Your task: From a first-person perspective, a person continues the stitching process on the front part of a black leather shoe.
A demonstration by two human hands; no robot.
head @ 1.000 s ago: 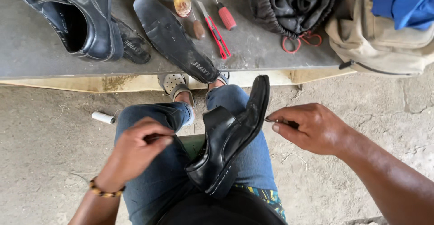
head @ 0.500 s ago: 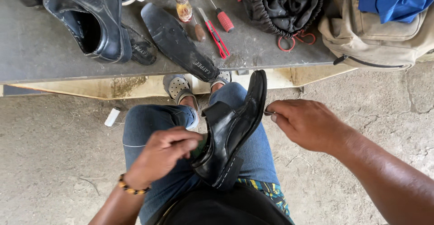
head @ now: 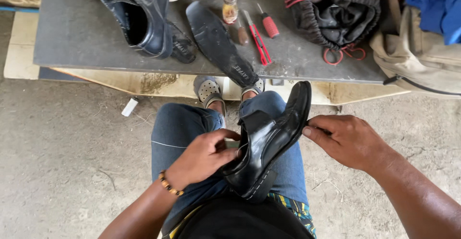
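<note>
A black leather shoe (head: 269, 140) lies tilted on its side on my lap, over my blue jeans, toe pointing away from me. My left hand (head: 204, 155) grips the shoe at its opening, fingers curled over the heel collar. My right hand (head: 348, 140) is pinched against the sole edge near the toe; whatever small thing it holds is hidden by the fingers. A beaded bracelet (head: 168, 183) sits on my left wrist.
A low grey bench (head: 77, 37) ahead carries another black shoe (head: 139, 18), a loose black sole (head: 218, 42), a small bottle (head: 230, 7), red-handled tools (head: 261, 35), a dark bag (head: 336, 13) and a beige backpack (head: 422, 61). A small white cylinder (head: 129, 107) lies on the concrete floor.
My left hand moved right from beside the shoe onto its opening and took hold of it. The right hand stayed at the sole edge.
</note>
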